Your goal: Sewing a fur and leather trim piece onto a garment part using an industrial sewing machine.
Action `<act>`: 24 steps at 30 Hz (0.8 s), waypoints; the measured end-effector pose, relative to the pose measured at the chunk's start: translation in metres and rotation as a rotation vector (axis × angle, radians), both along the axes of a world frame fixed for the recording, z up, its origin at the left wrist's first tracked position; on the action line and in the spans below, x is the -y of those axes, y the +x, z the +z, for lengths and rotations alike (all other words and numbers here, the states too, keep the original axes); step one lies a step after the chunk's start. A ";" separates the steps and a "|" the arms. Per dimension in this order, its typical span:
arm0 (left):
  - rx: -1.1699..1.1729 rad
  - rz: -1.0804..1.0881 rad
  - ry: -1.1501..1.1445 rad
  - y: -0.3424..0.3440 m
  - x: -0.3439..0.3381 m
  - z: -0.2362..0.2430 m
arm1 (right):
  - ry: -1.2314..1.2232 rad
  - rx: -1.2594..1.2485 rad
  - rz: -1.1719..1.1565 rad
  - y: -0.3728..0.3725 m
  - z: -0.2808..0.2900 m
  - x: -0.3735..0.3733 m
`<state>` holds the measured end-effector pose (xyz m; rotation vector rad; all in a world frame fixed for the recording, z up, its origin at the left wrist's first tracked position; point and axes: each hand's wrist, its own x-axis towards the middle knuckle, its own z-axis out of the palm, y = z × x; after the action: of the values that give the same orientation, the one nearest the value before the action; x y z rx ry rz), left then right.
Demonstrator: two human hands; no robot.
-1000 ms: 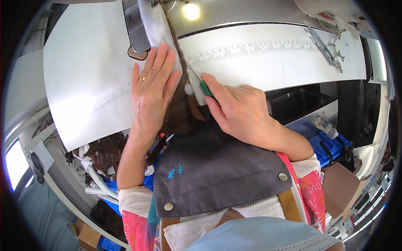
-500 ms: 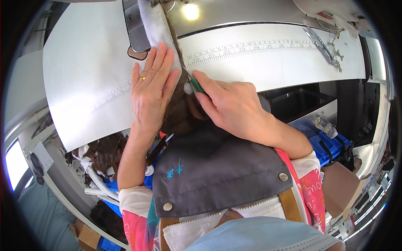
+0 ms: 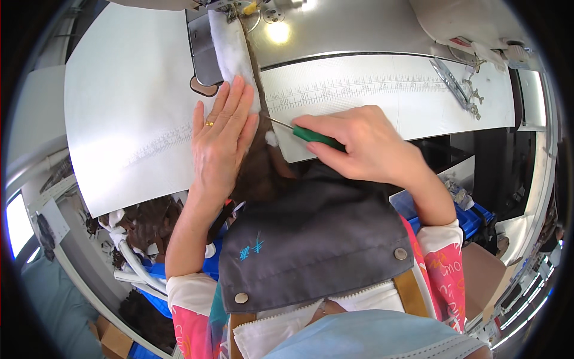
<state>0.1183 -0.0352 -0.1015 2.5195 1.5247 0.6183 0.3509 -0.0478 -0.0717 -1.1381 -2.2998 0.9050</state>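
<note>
We see the left hand (image 3: pixel 218 143) laid flat, fingers straight, thumb slightly apart, grip unclosed, on the fluffy white strip (image 3: pixel 232 48). Strip is long, narrow, soft-looking; it runs from under those fingers up toward the top of the view, above the white tabletop (image 3: pixel 125 102), alongside a grey metal plate (image 3: pixel 206 45). Brown fur (image 3: pixel 258 164) edges its right side, broader and darker lower down. Small white tuft (image 3: pixel 272 139) by the fur. Next, green-handled tool (image 3: pixel 317 137), thin metal shaft pointing left to the fur edge; the right hand (image 3: pixel 376 143) has its fingers closed round the handle.

Hard to make out: the left hand covers the strip's lower part, so we can't read the surface there. Strip's far end disappears among metal machine parts (image 3: pixel 233 8), themselves cut off at the top. Lower fur sinks into shadow by the dark apron (image 3: pixel 317 239), outline unclear. We cannot tell whether the tool's tip touches the fur. Handle's back end is hidden in the right hand.
</note>
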 end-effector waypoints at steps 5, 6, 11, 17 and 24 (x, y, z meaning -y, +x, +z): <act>-0.012 0.001 0.035 0.001 0.001 -0.001 | -0.199 -0.080 -0.226 0.017 0.013 -0.015; -0.010 0.003 0.037 0.001 0.001 -0.001 | -0.083 -0.061 -0.312 0.009 0.007 -0.021; -0.041 -0.009 0.076 0.001 0.001 0.000 | 0.205 0.078 -0.284 -0.033 -0.027 -0.043; -0.035 -0.020 0.085 -0.001 0.000 0.000 | 0.225 0.232 0.097 -0.003 0.000 -0.032; -0.051 -0.015 0.077 -0.002 0.000 -0.001 | 0.426 0.128 -0.013 -0.021 -0.012 -0.041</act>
<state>0.1168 -0.0356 -0.1026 2.6206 1.5260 0.6264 0.3296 -0.0068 -0.0837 -1.0424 -2.4238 0.3159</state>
